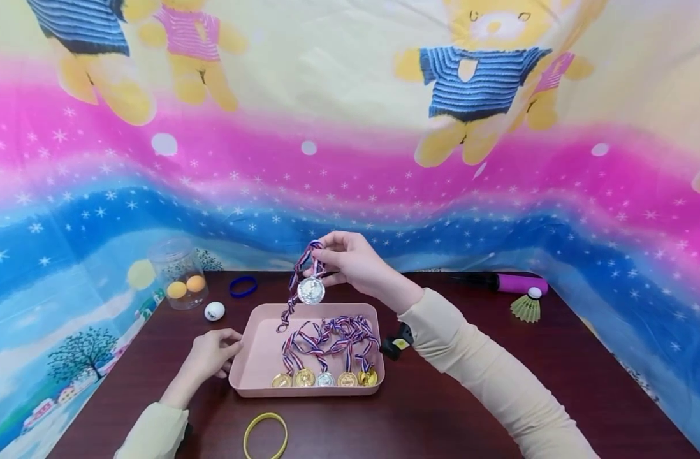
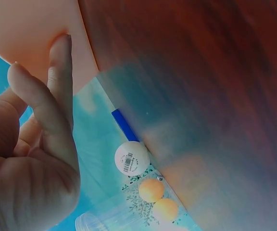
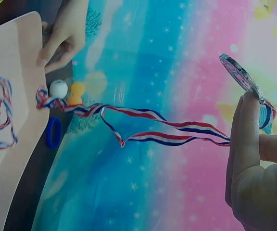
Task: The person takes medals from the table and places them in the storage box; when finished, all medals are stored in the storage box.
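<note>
My right hand pinches the striped red, white and blue ribbon of a silver medal, holding it up above the back of a pink tray. The medal's face shows in the head view; the right wrist view has it nearly edge-on beside my fingers. The twisted ribbon tail hangs toward the tray's inside. My left hand rests at the tray's left wall, its fingertips touching it. In the tray, several medals lie in a row along the front, such as a silver one, their ribbons heaped behind.
At the back left stand a clear jar with two orange balls, a white ball and a blue wristband. A yellow wristband lies in front. A purple-handled pump and shuttlecock lie back right.
</note>
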Tool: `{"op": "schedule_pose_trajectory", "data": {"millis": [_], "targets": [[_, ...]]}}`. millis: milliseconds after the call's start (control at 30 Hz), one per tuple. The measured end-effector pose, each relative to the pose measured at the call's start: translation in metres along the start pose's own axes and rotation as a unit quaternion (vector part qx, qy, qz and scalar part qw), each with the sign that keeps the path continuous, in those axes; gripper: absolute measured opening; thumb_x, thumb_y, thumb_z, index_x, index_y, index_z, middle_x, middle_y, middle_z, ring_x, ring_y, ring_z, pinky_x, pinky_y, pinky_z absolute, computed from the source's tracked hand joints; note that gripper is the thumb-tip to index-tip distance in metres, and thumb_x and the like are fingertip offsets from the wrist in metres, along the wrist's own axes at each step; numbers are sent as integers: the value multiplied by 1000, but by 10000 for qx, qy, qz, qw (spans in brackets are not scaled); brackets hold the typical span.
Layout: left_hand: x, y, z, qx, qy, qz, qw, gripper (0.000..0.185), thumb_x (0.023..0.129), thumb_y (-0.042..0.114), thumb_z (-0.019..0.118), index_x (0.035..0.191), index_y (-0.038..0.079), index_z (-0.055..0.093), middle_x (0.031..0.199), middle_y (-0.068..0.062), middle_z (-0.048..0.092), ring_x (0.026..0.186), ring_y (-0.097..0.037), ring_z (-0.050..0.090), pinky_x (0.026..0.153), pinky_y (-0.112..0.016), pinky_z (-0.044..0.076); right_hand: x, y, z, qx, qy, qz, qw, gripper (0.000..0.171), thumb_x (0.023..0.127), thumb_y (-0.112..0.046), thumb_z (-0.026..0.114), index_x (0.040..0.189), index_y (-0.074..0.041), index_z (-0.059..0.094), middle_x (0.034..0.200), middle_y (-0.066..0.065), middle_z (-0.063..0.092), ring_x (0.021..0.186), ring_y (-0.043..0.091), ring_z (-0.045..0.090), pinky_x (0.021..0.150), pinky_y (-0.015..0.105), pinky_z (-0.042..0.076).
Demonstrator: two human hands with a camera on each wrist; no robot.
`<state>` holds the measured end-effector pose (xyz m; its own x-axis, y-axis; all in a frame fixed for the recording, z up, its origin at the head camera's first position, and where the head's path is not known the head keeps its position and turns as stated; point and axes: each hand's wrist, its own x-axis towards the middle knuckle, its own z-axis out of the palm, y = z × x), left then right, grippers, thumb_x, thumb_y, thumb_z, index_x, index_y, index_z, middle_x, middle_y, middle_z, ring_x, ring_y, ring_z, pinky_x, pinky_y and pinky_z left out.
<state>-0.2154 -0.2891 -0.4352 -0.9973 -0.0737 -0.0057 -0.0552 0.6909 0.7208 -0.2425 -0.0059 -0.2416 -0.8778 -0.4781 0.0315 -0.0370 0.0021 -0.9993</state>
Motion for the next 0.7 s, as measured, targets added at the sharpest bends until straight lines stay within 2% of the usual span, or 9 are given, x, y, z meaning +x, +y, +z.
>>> {"op": "schedule_pose_trajectory", "data": {"millis": [167, 333, 567, 700], "targets": [[-1, 0, 0, -4, -9, -7, 10000, 21, 91, 11, 60, 107, -2, 65, 73, -8, 69, 50, -14, 63, 42, -30, 54, 10, 1, 18, 5, -61, 183, 9998, 13, 96, -2, 53, 107, 5, 54, 88, 8, 61, 68, 13, 65, 61, 29, 60], [0, -2, 1, 1, -21, -10, 10000, 21, 92, 11, 59, 108, -1, 65, 72, -8, 69, 51, -14, 63, 42, -30, 53, 17, 6, 24, -72, -60, 231, 9997, 14, 96, -4, 54, 107, 4, 56, 86, 8, 63, 68, 13, 65, 62, 30, 60], [1, -2, 0, -11, 4, 24, 10000, 21, 91, 10, 60, 108, -1, 65, 74, -10, 70, 50, -15, 63, 42, -30, 53, 24, 5, 24, 26, 235, 189, 9995, 14, 96, -4, 54, 108, 4, 56, 95, 14, 66, 69, 12, 67, 66, 30, 60], [0, -1, -1, -12, -13, 27, 10000, 22, 91, 10, 59, 109, -1, 65, 75, -10, 71, 51, -15, 63, 42, -30, 54, 31, 11, 26, 150, 510, 112, 9985, 13, 96, -3, 55, 106, 4, 56, 93, 14, 65, 67, 11, 67, 66, 31, 61]]}}
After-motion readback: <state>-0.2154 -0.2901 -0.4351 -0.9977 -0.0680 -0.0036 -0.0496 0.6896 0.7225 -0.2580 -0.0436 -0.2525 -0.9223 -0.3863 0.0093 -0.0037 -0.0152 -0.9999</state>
